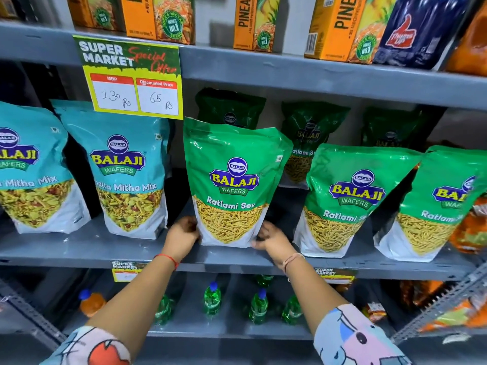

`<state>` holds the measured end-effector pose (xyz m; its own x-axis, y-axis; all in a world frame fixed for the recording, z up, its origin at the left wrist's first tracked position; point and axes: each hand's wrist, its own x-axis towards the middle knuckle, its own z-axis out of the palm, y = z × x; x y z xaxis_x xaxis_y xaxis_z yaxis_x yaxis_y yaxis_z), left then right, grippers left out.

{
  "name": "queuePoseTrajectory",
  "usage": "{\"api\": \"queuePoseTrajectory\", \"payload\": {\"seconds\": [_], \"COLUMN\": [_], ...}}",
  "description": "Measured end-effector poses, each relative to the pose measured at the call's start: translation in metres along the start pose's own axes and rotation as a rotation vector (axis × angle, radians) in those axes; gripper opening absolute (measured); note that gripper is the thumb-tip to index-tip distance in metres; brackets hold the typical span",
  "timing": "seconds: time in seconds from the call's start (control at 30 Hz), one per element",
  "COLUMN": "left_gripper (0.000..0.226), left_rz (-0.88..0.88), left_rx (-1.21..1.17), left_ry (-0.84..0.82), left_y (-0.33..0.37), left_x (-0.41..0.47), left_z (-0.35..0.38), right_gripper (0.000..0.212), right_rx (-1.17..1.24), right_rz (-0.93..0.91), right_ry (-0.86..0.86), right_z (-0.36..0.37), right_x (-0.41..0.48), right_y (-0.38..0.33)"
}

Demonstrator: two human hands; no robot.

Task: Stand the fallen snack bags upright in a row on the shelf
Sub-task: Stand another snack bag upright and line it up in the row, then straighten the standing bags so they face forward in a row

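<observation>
A green Ratlami Sev bag (233,177) stands upright at the front of the grey shelf (110,248). My left hand (183,234) grips its lower left corner and my right hand (271,239) grips its lower right corner. Two more green Ratlami Sev bags (350,198) (442,204) stand upright to its right. To its left, two teal Khatta Mitha Mix bags (126,172) (31,169) stand in the same row. Behind the front row, further green bags (232,109) (311,133) stand in shadow.
A special-offer price sign (131,77) hangs from the shelf above, just left of the held bag. Juice cartons (340,25) line the top shelf. Green bottles (212,299) stand on the shelf below. Orange packets (471,230) crowd the far right.
</observation>
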<state>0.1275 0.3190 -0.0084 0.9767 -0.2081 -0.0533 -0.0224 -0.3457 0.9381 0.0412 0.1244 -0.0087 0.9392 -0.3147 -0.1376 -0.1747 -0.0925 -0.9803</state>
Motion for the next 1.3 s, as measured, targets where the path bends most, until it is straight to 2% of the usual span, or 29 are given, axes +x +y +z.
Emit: {"api": "queuePoseTrajectory", "payload": {"seconds": [0.07, 0.13, 0.3, 0.4, 0.43, 0.5, 0.53, 0.57, 0.6, 0.7, 0.77, 0.83, 0.93, 1.0, 1.07, 1.17, 1.3], "left_gripper": [0.044, 0.057, 0.057, 0.056, 0.053, 0.031, 0.018, 0.016, 0.019, 0.025, 0.023, 0.024, 0.031, 0.037, 0.037, 0.035, 0.036], "left_rz": [-0.034, -0.028, -0.019, -0.014, -0.001, 0.083, 0.145, 0.219, 0.291, 0.477, 0.505, 0.435, 0.256, 0.2, 0.169, 0.11, 0.068], "left_rx": [-0.184, -0.201, -0.208, -0.234, -0.252, -0.161, -0.089, -0.059, -0.09, -0.196, -0.225, -0.344, -0.478, -0.5, -0.554, -0.566, -0.593], "left_ry": [-0.124, -0.16, -0.09, -0.086, -0.033, 0.259, 0.425, 0.547, 0.6, 0.536, 0.45, 0.371, 0.275, 0.183, 0.139, 0.14, 0.144], "left_y": [-0.001, -0.001, -0.004, -0.002, 0.001, 0.009, 0.013, 0.021, 0.032, 0.077, 0.109, 0.13, 0.147, 0.154, 0.159, 0.163, 0.165], "left_x": [-0.008, -0.012, -0.013, -0.02, -0.027, -0.042, -0.049, -0.057, -0.064, -0.083, -0.091, -0.088, -0.081, -0.082, -0.08, -0.073, -0.07], "left_z": [0.001, 0.003, 0.007, 0.009, 0.009, 0.01, 0.011, 0.016, 0.023, 0.07, 0.112, 0.149, 0.18, 0.186, 0.186, 0.184, 0.181], "right_gripper": [0.055, 0.052, 0.037, 0.051, 0.058, 0.062, 0.056, 0.049, 0.04, 0.021, 0.016, 0.018, 0.024, 0.021, 0.033, 0.034, 0.026], "right_rx": [-0.038, -0.098, -0.167, -0.166, -0.155, -0.172, -0.199, -0.217, -0.213, -0.142, -0.079, 0.029, 0.123, 0.11, 0.082, 0.147, 0.321], "right_rz": [-0.031, -0.054, -0.033, -0.073, -0.1, -0.165, -0.202, -0.249, -0.306, -0.467, -0.535, -0.598, -0.643, -0.609, -0.515, -0.302, -0.249], "right_ry": [-0.065, -0.013, 0.063, 0.044, 0.057, 0.133, 0.177, 0.224, 0.265, 0.316, 0.335, 0.396, 0.579, 0.694, 0.753, 0.697, 0.647], "right_z": [0.001, 0.007, 0.01, 0.007, 0.005, -0.005, -0.012, -0.022, -0.032, -0.06, -0.085, -0.114, -0.152, -0.168, -0.18, -0.191, -0.197], "right_x": [-0.007, -0.007, 0.001, -0.007, -0.012, -0.026, -0.033, -0.039, -0.047, -0.064, -0.072, -0.077, -0.083, -0.08, -0.071, -0.057, -0.043], "right_y": [0.0, 0.002, 0.008, 0.009, 0.011, 0.016, 0.017, 0.018, 0.015, -0.001, -0.015, -0.026, -0.043, -0.046, -0.046, -0.053, -0.061]}}
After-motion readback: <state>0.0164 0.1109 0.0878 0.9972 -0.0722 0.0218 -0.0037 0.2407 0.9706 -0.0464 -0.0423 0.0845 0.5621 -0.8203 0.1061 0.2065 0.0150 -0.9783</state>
